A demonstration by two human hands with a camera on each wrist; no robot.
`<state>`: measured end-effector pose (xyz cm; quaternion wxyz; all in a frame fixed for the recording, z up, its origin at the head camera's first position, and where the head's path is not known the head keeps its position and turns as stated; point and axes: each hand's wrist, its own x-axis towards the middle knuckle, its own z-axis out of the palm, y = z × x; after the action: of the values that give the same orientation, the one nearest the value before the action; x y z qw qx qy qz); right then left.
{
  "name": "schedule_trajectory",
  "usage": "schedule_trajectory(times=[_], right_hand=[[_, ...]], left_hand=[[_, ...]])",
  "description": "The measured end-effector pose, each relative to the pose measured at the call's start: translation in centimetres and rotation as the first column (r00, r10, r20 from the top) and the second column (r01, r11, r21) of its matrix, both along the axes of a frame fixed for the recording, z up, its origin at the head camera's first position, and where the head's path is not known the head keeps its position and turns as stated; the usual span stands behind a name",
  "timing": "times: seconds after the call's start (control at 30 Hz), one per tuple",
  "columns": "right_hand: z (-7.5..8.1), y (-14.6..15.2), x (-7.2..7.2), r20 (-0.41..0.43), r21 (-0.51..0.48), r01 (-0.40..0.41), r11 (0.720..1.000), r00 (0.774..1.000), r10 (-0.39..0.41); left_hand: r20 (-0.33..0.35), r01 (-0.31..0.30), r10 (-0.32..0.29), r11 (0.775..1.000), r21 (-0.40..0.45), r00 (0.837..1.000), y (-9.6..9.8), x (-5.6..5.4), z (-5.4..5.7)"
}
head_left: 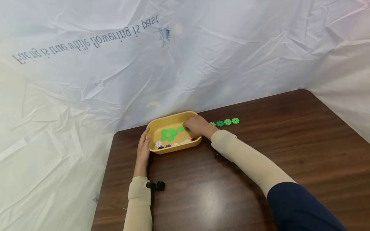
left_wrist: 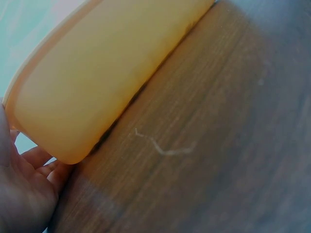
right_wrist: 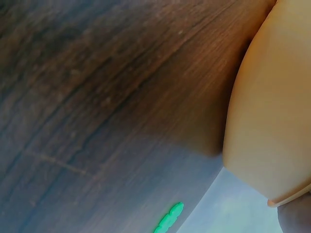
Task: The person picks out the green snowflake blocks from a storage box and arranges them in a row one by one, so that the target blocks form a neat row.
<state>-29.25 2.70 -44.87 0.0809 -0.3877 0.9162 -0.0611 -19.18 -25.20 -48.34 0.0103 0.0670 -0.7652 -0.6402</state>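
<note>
A yellow plastic tray (head_left: 173,119) stands near the table's back edge, with flat green snowflake discs (head_left: 169,134) and several white and purple ones inside. My left hand (head_left: 143,149) grips the tray's left end, thumb at the rim and fingers along the outer wall. In the left wrist view, the fingers (left_wrist: 48,170) curve round the tray's lower corner. My right hand (head_left: 196,125) reaches over the right rim, fingers bent down into the tray. A bit of green shows by its fingertips, but whether they pinch a disc is hidden.
On the dark wooden table (head_left: 208,192), several green snowflake discs (head_left: 227,122) lie in a row right of the tray, beside the right wrist. A pale printed cloth (head_left: 202,64) hangs behind the back edge.
</note>
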Motion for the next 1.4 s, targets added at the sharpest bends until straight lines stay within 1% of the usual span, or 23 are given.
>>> schedule_trajectory(times=[0.07,0.13,0.2,0.27,0.47,0.63,0.77,0.9,1.07,1.17,1.27,1.4], right_hand=[[0.0,0.0,0.0,-0.004,0.019,-0.003,1.000,1.000,0.003],[0.0,-0.1,0.0,-0.004,0.032,-0.004,0.999,1.000,0.004],[0.0,-0.1,-0.1,-0.010,0.042,-0.003,0.999,1.000,0.004],[-0.1,-0.2,-0.2,-0.006,0.040,-0.001,0.999,1.000,0.002],[-0.1,-0.3,-0.2,0.018,0.028,-0.001,1.000,1.000,0.000],[0.1,-0.4,-0.2,-0.001,0.025,0.000,1.000,1.000,0.000],[0.0,-0.3,-0.2,-0.001,0.024,0.004,1.000,1.000,-0.004],[-0.1,0.0,-0.2,0.010,-0.022,0.005,1.000,1.000,-0.004],[-0.2,0.3,0.0,0.039,-0.107,0.005,0.994,0.999,0.000],[-0.2,0.4,0.0,0.048,-0.135,0.006,0.991,0.999,0.000],[-0.2,0.5,0.0,0.061,-0.144,0.006,0.990,0.998,0.003],[0.0,0.7,0.0,0.098,-0.162,0.012,0.987,0.995,0.004]], left_hand=[[0.000,-0.004,0.004,1.000,0.008,1.000,-0.3,-0.4,-0.9],[-0.005,-0.010,0.010,1.000,0.001,1.000,-0.4,-0.5,-1.4],[-0.014,-0.017,0.017,1.000,-0.009,1.000,-0.4,-0.5,-1.6],[-0.024,-0.025,0.024,1.000,-0.019,0.999,-0.4,-0.5,-1.7],[-0.036,-0.022,0.021,0.999,-0.024,0.999,-0.5,-0.3,-1.6],[-0.052,-0.018,0.016,0.999,-0.026,0.999,-0.6,-0.3,-1.5],[-0.046,-0.011,0.009,0.999,-0.036,0.999,-0.6,-0.4,-1.6],[-0.048,-0.012,0.010,1.000,-0.029,0.999,-0.5,-0.4,-1.7],[-0.048,-0.016,0.015,1.000,-0.020,0.999,-0.5,-0.4,-1.8],[-0.034,-0.016,0.015,1.000,-0.013,0.999,-0.4,-0.5,-1.7],[-0.010,-0.012,0.012,1.000,0.000,1.000,-0.3,-0.4,-1.2],[0.006,0.004,-0.004,1.000,-0.002,1.000,0.3,0.3,0.7]])
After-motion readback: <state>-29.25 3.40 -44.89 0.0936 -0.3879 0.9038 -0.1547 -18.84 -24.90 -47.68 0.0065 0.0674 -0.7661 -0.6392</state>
